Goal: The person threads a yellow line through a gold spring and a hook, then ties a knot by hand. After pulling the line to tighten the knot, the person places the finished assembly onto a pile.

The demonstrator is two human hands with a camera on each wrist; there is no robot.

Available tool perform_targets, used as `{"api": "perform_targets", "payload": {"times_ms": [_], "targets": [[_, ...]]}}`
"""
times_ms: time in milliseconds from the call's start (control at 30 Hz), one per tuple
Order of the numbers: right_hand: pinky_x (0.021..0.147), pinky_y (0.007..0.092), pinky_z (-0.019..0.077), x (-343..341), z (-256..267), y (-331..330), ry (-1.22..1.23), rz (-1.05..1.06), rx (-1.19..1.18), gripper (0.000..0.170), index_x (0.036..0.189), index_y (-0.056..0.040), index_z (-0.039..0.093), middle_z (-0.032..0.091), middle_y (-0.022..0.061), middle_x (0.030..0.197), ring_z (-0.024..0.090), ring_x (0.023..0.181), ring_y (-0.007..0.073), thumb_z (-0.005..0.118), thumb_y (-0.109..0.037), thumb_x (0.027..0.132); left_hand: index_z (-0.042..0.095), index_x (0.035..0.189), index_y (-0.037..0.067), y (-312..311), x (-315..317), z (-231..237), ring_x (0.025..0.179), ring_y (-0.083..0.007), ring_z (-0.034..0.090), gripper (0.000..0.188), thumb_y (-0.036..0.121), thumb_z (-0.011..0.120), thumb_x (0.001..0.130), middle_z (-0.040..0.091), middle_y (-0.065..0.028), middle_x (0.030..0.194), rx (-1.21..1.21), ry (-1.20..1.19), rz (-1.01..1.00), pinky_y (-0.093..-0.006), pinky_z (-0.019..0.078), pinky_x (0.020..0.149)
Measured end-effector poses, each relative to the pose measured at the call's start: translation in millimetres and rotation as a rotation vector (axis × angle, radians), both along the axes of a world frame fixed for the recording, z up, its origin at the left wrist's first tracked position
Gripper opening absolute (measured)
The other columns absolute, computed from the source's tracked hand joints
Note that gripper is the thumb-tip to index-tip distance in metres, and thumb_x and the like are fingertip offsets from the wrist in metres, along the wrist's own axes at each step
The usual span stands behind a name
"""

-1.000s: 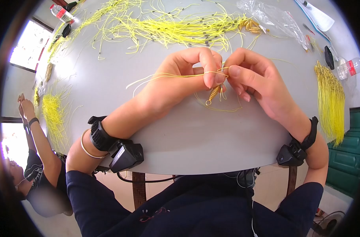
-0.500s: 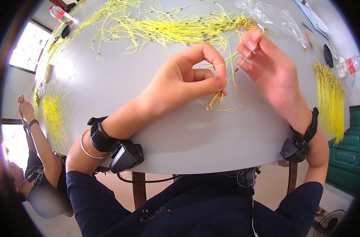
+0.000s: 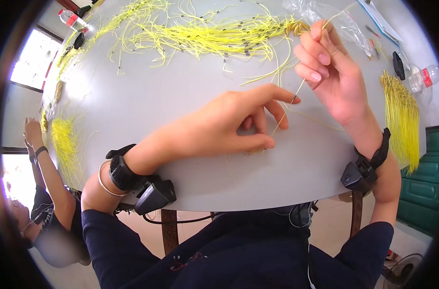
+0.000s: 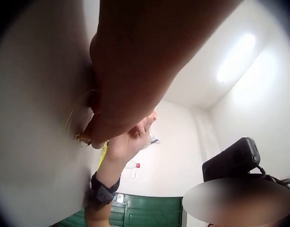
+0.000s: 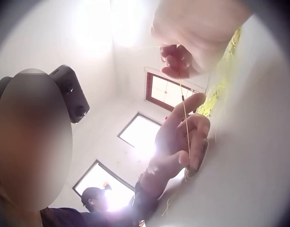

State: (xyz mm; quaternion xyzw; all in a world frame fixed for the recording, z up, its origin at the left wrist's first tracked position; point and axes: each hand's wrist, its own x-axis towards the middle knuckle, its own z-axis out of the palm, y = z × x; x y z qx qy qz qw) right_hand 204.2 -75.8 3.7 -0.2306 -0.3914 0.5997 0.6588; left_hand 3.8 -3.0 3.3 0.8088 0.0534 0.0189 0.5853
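Note:
My left hand (image 3: 219, 123) pinches a gold coil spring (image 3: 254, 151) low over the table, mostly hidden under the thumb in the head view. In the left wrist view, the spring (image 4: 82, 138) pokes out below the fingers. A thin yellow line (image 5: 186, 123) runs taut from there up to my right hand (image 3: 332, 72), which pinches it between thumb and index finger. On this line sits a small dark sleeve (image 5: 183, 98), and the left index finger reaches out right beside it. The line's free end extends past the right fingertips.
Across the back lies a tangled bundle of yellow lines (image 3: 214, 38) with dark sleeves, beside a clear plastic bag (image 3: 347, 24). More bundled lines (image 3: 402, 125) hang over the right edge. A bottle (image 3: 424, 79) stands at right; another person (image 3: 51, 188) sits at left.
The hands were together at the spring; my right hand has since moved up and away, drawing the line out. My left hand has come lower with the spring, its index finger now stretched out.

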Motion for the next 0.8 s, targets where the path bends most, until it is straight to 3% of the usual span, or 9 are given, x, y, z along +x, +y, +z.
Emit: {"api": "perform_targets", "payload": {"times_ms": [167, 367, 433, 467, 533, 567, 633, 800], "targets": [[0.057, 0.0228, 0.0364, -14, 0, -3, -0.005, 0.027, 0.003, 0.011, 0.091, -0.0092, 0.049, 0.037, -0.0022, 0.067, 0.034, 0.059, 0.0081, 0.045, -0.019, 0.094, 0.04, 0.127, 0.006, -3, -2, 0, 0.072, -0.0068, 0.056, 0.057, 0.006, 0.062, 0.074, 0.062, -0.0028, 0.086, 0.096, -0.074, -0.036, -0.0236, 0.0406, 0.068], [0.057, 0.0247, 0.0389, -33, -3, -11, 0.019, 0.114, -0.017, 0.013, 0.092, -0.0092, 0.049, 0.038, -0.0004, 0.066, 0.037, 0.059, 0.0096, 0.044, -0.021, 0.094, 0.045, 0.12, 0.003, 1, -4, -6, 0.066, -0.0061, 0.053, 0.044, 0.023, 0.06, 0.083, 0.061, -0.0042, 0.084, -0.159, -0.065, -0.034, -0.0235, 0.0411, 0.065], [0.048, 0.0198, 0.0355, -41, 3, -14, -0.034, 0.0, -0.055, 0.013, 0.092, -0.0092, 0.042, 0.034, -0.0028, 0.062, 0.034, 0.053, 0.0069, 0.038, -0.02, 0.096, 0.049, 0.112, 0.002, -1, -5, -2, 0.062, -0.0064, 0.051, 0.035, 0.026, 0.056, 0.088, 0.06, -0.0039, 0.08, -0.308, 0.003, 0.003, -0.0224, 0.0409, 0.06], [0.048, 0.0198, 0.0355, -42, 4, -15, -0.032, 0.0, -0.055, 0.013, 0.092, -0.0092, 0.042, 0.034, -0.0028, 0.062, 0.034, 0.053, 0.0069, 0.038, -0.02, 0.096, 0.049, 0.112, 0.002, -1, -5, -1, 0.062, -0.0064, 0.051, 0.035, 0.026, 0.056, 0.088, 0.06, -0.0039, 0.08, -0.308, 0.004, 0.002, -0.0224, 0.0409, 0.06], [0.047, 0.0197, 0.0338, -43, 5, -17, -0.088, 0.01, -0.034, 0.014, 0.09, -0.0104, 0.042, 0.033, -0.003, 0.061, 0.032, 0.052, 0.007, 0.038, -0.023, 0.096, 0.056, 0.095, 0.001, 0, -6, 0, 0.06, -0.0063, 0.049, 0.024, 0.024, 0.05, 0.091, 0.059, -0.0033, 0.075, -0.29, 0.039, 0.007, -0.0209, 0.0401, 0.056], [0.047, 0.0197, 0.0338, -44, 6, -18, -0.087, 0.009, -0.034, 0.014, 0.09, -0.0104, 0.042, 0.033, -0.003, 0.061, 0.032, 0.052, 0.007, 0.038, -0.023, 0.096, 0.056, 0.095, 0.001, 1, -6, 1, 0.06, -0.0063, 0.049, 0.024, 0.024, 0.05, 0.091, 0.059, -0.0033, 0.075, -0.29, 0.04, 0.006, -0.0209, 0.0401, 0.056], [0.045, 0.0202, 0.0287, -46, 8, -20, -0.149, -0.018, -0.004, 0.015, 0.089, -0.0118, 0.041, 0.031, -0.0037, 0.06, 0.029, 0.051, 0.0068, 0.04, -0.025, 0.095, 0.056, 0.08, 0.002, 2, -5, 3, 0.06, -0.0059, 0.049, 0.025, 0.021, 0.047, 0.093, 0.058, -0.003, 0.072, -0.268, 0.02, -0.02, -0.0205, 0.0397, 0.054], [0.047, 0.0218, 0.0219, -27, 20, -13, -0.341, -0.056, 0.225, 0.014, 0.088, -0.0121, 0.041, 0.027, -0.0044, 0.061, 0.024, 0.053, 0.007, 0.04, -0.024, 0.095, 0.055, 0.075, 0.003, -3, -4, 6, 0.06, -0.0064, 0.049, 0.025, 0.019, 0.048, 0.092, 0.055, -0.002, 0.071, -0.341, -0.048, 0.051, -0.0207, 0.0396, 0.056]]}}
